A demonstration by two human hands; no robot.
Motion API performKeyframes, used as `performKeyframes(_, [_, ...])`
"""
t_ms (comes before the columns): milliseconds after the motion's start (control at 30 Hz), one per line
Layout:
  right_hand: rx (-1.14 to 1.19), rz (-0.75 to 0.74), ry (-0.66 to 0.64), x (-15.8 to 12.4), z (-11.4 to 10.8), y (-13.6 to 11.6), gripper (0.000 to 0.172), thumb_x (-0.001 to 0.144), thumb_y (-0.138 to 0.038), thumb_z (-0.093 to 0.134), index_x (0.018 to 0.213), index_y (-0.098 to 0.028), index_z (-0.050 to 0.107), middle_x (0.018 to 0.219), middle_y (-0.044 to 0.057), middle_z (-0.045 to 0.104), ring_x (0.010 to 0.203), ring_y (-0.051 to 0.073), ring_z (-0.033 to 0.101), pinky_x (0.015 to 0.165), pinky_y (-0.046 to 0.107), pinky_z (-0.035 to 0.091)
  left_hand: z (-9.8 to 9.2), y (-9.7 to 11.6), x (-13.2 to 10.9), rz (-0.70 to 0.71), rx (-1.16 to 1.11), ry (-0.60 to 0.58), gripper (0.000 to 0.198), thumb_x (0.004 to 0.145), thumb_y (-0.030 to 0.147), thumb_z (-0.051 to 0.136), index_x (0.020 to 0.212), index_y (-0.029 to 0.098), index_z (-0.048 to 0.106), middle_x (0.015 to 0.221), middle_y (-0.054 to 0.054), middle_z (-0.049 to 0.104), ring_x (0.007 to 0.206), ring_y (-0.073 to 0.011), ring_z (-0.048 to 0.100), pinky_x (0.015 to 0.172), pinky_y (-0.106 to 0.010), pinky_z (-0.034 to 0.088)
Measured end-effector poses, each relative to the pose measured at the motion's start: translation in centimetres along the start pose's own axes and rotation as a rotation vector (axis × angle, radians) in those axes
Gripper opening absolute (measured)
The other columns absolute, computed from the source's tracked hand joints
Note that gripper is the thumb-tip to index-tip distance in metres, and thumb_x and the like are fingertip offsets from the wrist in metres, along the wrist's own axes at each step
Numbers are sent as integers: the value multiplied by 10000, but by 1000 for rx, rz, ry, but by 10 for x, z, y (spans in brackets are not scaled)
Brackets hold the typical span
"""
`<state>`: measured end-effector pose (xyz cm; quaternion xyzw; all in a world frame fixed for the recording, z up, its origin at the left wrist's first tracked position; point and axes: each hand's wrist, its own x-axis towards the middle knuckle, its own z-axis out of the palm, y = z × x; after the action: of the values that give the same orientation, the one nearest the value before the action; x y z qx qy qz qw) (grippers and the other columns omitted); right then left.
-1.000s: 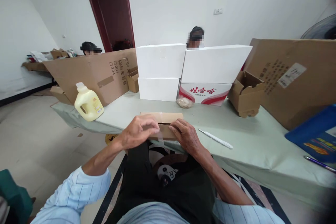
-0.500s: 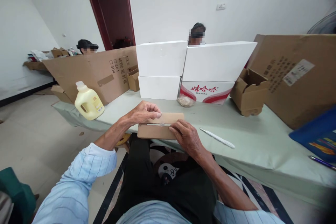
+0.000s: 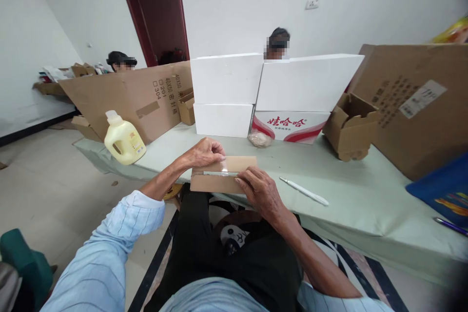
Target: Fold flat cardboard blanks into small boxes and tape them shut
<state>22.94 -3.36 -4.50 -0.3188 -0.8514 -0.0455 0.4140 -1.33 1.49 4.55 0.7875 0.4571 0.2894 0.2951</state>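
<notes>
A small flat brown cardboard box (image 3: 215, 184) lies at the table's near edge, with a narrow gap between its two flaps. A glossy strip of clear tape (image 3: 224, 167) runs from that gap up over the far flap. My left hand (image 3: 205, 152) is closed in a pinch at the upper end of this strip, above the far flap. My right hand (image 3: 259, 189) grips the box's right end, thumb on the near flap and fingers curled over the gap. To its right, a white-handled scalpel (image 3: 304, 191) lies on the table.
Behind the box stand white boxes (image 3: 226, 80), a clear crumpled bundle (image 3: 260, 139) and an open small carton (image 3: 351, 131). A yellow jug (image 3: 124, 139) is at left, a blue package (image 3: 442, 187) and pen (image 3: 451, 225) at right. Two people sit beyond the large cardboard panels (image 3: 127, 97).
The view has tilted slightly. More of the glossy strip shows between my left fingertips and the gap, and the gap is more visible. Both hands keep nearly the same place.
</notes>
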Motion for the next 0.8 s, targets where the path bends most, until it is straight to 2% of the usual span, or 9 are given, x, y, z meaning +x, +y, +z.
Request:
performKeyframes(500, [-8,-12,-13,1,-3,-8,215,1102,-262,509,941,-220,645,857,42,655,793,190,595,764,323,449,10,-4,-1,51,167,79,118,746,233,740,818,154,789,778,-29,740,740,-167,622,648,-257,451])
performKeyframes(800, [-18,-32,11,1,-4,-10,195,1100,-256,517,949,-222,636,854,39,654,797,190,591,776,326,456,14,-4,-4,89,240,125,71,779,192,724,844,170,741,799,-10,707,753,-172,624,690,-284,467])
